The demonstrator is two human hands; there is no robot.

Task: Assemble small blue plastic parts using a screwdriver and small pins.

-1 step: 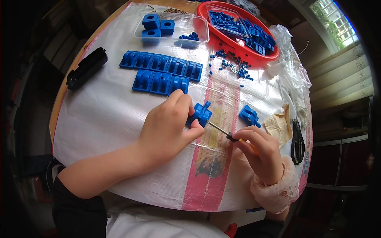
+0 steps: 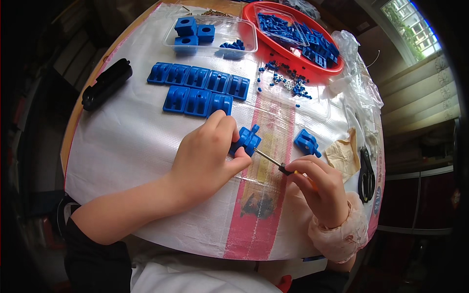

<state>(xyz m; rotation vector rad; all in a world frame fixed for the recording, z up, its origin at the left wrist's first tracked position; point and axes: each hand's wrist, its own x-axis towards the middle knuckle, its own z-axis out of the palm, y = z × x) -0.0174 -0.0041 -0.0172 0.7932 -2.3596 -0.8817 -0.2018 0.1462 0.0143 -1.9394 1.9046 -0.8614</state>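
My left hand (image 2: 207, 156) presses a small blue plastic part (image 2: 247, 138) against the white woven sheet (image 2: 127, 141) on the round table. My right hand (image 2: 320, 188) holds a thin screwdriver (image 2: 273, 163) whose metal shaft points up-left into that part. Another loose blue part (image 2: 307, 143) lies just right of the shaft. Two rows of matching blue parts (image 2: 200, 90) sit lined up beyond my left hand.
A clear tray (image 2: 215, 36) with blue blocks and a red round tray (image 2: 298, 36) of blue pieces stand at the back. Small blue and white bits (image 2: 288, 83) are scattered. A black case (image 2: 106, 84) lies left, black scissors (image 2: 366, 176) and clear bags (image 2: 359, 85) right.
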